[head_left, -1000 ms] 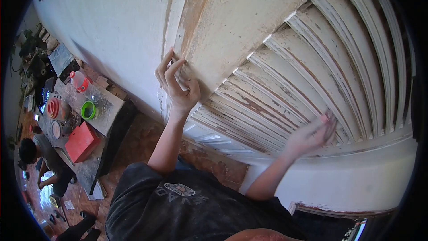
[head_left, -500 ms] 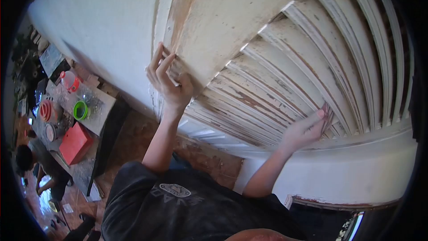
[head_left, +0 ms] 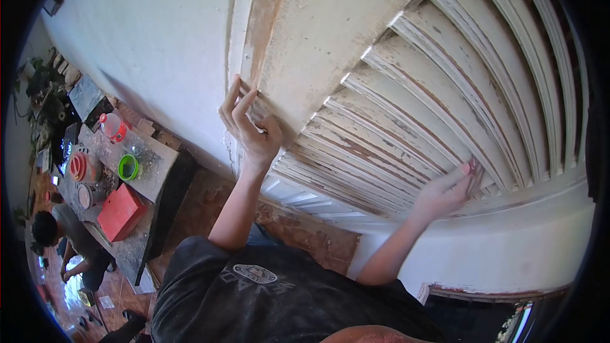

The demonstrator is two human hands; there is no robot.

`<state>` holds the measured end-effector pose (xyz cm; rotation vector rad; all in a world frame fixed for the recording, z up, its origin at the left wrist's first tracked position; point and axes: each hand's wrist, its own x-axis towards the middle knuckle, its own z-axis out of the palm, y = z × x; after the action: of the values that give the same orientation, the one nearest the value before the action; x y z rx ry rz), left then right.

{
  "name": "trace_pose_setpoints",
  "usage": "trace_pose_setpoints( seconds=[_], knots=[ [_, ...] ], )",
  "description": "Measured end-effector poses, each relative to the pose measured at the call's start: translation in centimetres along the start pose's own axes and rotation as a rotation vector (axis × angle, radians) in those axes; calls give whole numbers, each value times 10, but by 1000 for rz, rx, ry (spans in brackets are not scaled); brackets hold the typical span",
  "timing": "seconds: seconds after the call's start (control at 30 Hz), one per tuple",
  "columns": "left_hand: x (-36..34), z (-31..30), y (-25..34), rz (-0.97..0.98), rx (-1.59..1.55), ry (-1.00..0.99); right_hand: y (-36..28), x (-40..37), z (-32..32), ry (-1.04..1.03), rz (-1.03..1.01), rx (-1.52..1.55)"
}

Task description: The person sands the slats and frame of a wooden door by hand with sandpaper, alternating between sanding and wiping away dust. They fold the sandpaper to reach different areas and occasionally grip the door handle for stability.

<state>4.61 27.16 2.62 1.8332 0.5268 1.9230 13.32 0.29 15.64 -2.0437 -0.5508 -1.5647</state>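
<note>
Peeling pale slats (head_left: 406,98) fan across the upper right, set in a worn cream frame (head_left: 318,19) with a bare brown strip. My left hand (head_left: 253,128) rests its fingertips on the frame's edge, left of the slats, fingers apart and nothing in them. Toward the lower right end of the slats, my right hand (head_left: 447,189) reaches in with its fingers bent together around a small reddish-brown piece that I cannot make out, pressed against a slat.
On the left, a dusty table (head_left: 155,146) bears a green tub (head_left: 128,167), a red box (head_left: 121,213), a red-lidded jar (head_left: 113,126) and buckets. Another person (head_left: 79,241) crouches beyond it. A white wall (head_left: 146,32) adjoins the frame.
The view has shifted, so most things appear lower and farther right. My left hand stays at the frame's edge, and my right hand remains at the slats' lower end.
</note>
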Motion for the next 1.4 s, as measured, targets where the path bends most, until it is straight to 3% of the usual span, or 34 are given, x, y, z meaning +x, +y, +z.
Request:
trace_pose_setpoints(
  seconds=[0.1, 0.17, 0.2, 0.27, 0.4, 0.5, 0.6, 0.67, 0.8, 0.93, 0.97, 1.03, 1.07, 1.17, 1.2, 1.27, 1.33, 1.4],
  knots=[
    [-1, 0, 0, 4, -8, 0, -76, -2, 18, -151, -156, 77],
    [3, -3, -2, 50, 33, -7, -132, -8, 40, -196, -252, 405],
    [4, -4, -2, 86, 84, -5, -149, -13, 36, -209, -270, 244],
    [6, -6, -2, 101, 88, -16, -117, -11, 39, -272, -313, 344],
    [-1, -2, -5, 63, 44, -20, -24, -3, 4, -92, -128, 138],
    [-1, 2, -5, 42, -3, -6, -21, 2, 7, 79, -74, 58],
    [0, -5, 0, 35, 25, -55, -89, -9, 29, -162, -109, 226],
    [3, -7, 3, 51, 40, -73, -145, -17, 41, -217, -214, 315],
    [9, -13, 0, 148, 121, -103, -90, -8, 21, -238, -226, 368],
    [-2, -3, -6, 84, -40, -60, 23, 0, -14, 56, -24, 54],
    [-3, 2, -6, 81, -78, -27, 20, 0, -7, 67, -28, 48],
    [-3, 3, -2, 75, -57, -33, -5, -9, 3, 71, 211, 227],
    [-3, 2, -2, 76, -25, -34, -30, -8, 5, -49, -16, 33],
    [0, -2, 0, 117, -7, -42, -111, -14, 28, -258, -147, 443],
    [2, -4, 1, 131, 56, -52, -128, -20, 23, -293, -158, 414],
    [4, -6, -1, 155, 89, -68, -107, -20, 22, -347, -228, 415],
    [3, -6, -3, 162, 64, -75, -63, -18, 13, -186, -197, 345],
    [-2, -5, -4, 127, 36, -82, -5, -15, -9, -135, -7, 153]
  ],
)
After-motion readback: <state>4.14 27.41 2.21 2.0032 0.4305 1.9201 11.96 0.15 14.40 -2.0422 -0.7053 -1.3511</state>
